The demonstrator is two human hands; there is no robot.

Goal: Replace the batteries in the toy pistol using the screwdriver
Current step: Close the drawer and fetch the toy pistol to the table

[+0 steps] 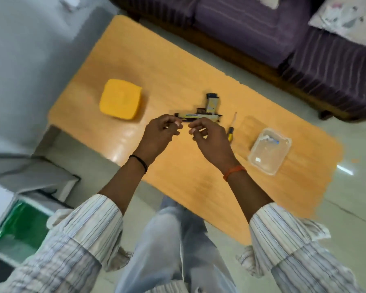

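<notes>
The person is standing over a low orange table (178, 70), both forearms reaching in from the bottom, striped sleeves rolled up. The left hand (160, 132) is hovering above the table's near edge with its fingers curled in, tips pinched toward the thumb; something pale is showing at the fingertips, but blur is making it impossible to tell what, or whether it is really held. The right hand (209, 136) is sitting just beside it, fingers likewise curled with thumb and forefinger close together; cannot tell if they are gripping anything. The two sets of fingertips are nearly meeting.

The toy pistol (205, 112) is lying flat on the table just beyond the hands, barrel pointing left, grip pointing away from the person, untouched. The screwdriver (231, 129), yellow and black handle nearest the person, is lying on the table just right of the right hand. Further right a clear plastic container (269, 150) is sitting with small items inside, too blurred to identify. A yellow lid (120, 99) is resting well left of the pistol. A purple sofa (262, 28) is standing past the table.
</notes>
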